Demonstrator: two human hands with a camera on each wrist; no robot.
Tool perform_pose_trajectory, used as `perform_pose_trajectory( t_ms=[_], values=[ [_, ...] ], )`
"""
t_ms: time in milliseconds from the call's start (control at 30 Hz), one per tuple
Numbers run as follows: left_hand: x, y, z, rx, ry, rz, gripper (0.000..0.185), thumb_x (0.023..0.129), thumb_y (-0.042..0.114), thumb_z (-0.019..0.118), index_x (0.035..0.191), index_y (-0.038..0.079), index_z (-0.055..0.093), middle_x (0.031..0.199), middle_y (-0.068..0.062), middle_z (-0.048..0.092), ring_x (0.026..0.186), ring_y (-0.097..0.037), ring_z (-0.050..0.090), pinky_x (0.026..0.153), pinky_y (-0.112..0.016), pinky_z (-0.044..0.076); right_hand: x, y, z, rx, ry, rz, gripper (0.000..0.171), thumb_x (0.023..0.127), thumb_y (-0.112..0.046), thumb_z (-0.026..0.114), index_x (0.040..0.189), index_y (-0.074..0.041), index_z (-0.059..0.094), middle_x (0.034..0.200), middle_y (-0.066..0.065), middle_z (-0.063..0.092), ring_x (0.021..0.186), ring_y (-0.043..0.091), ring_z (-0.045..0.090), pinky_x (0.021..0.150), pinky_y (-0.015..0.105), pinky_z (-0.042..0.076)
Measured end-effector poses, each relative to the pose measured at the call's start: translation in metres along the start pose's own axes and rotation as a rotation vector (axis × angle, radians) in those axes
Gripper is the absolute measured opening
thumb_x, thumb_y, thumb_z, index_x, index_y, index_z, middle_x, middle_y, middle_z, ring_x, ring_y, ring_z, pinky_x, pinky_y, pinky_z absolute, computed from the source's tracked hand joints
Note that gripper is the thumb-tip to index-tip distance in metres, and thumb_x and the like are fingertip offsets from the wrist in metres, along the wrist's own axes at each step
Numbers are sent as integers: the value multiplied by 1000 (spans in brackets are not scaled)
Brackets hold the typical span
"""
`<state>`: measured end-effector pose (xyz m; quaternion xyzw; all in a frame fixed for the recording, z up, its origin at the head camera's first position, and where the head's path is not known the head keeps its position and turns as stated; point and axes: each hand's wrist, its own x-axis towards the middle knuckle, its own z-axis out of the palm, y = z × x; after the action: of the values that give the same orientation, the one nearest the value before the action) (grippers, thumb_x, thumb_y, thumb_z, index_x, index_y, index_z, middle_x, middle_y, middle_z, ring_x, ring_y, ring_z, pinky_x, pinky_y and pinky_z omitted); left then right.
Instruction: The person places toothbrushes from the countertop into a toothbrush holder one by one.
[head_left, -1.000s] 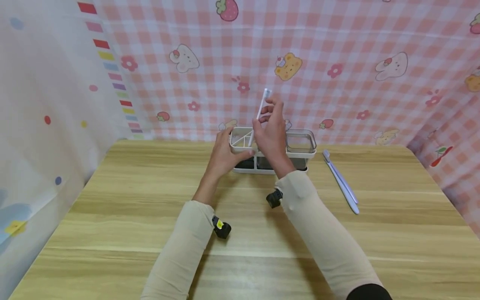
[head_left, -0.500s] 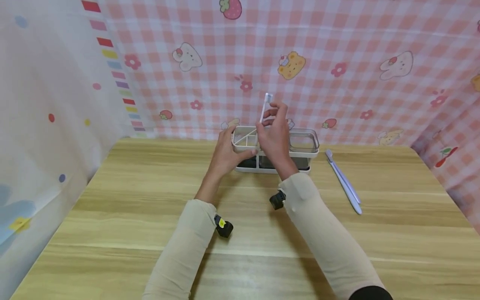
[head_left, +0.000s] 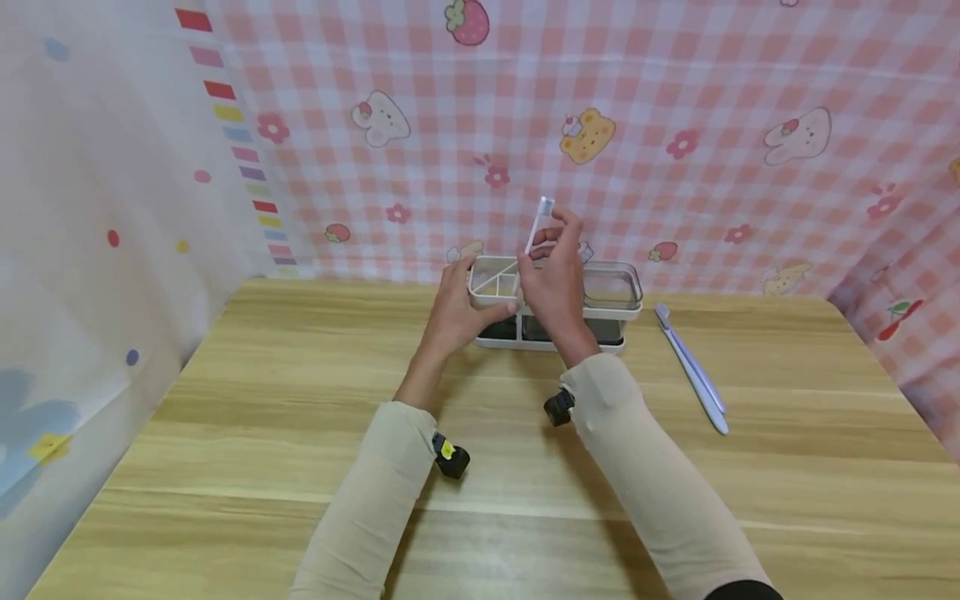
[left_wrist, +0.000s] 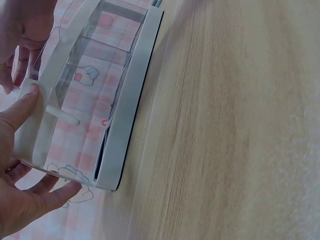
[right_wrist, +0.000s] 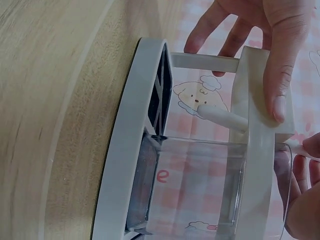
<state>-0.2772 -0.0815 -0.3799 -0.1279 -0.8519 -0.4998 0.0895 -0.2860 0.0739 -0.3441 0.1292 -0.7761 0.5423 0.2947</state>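
Note:
In the head view my right hand pinches a white toothbrush, its bristle head up and leaning slightly right. The handle goes down into the divided top of a white toothbrush holder. Below that top, both wrist views show the handle's rounded end sticking out. My left hand grips the holder's left end, thumb on the front of the upper frame and fingers round the side. Clear cups sit in the holder, partly hidden by my right hand in the head view.
Two more toothbrushes, pale blue and lavender, lie side by side on the wooden table, right of the holder. A pink checked cloth hangs close behind the holder, and a white cloth hangs at the left.
The white toothbrush has sunk lower into the holder and shifted slightly right within its top. My left hand keeps its grip; the head view has shifted a little.

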Motion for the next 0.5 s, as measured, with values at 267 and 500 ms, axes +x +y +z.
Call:
perform_pose_trajectory(
  t_ms=[267, 500],
  values=[
    [-1, 0, 1, 1, 7, 5, 96, 81, 32, 87, 156, 5, 33, 148, -16, 40, 123, -29, 46, 103, -46, 41, -3, 1, -1, -29, -7, 26, 64, 90, 5, 69, 142, -5, 33, 107, 17, 59, 92, 29, 66, 83, 42, 54],
    [-1, -1, 0, 1, 12, 16, 96, 81, 32, 87, 155, 4, 34, 148, -17, 40, 124, -31, 46, 103, -46, 40, -4, 2, -2, -35, -30, 51, 66, 87, 9, 68, 141, -5, 32, 107, 17, 60, 92, 29, 66, 81, 41, 54]
  ],
)
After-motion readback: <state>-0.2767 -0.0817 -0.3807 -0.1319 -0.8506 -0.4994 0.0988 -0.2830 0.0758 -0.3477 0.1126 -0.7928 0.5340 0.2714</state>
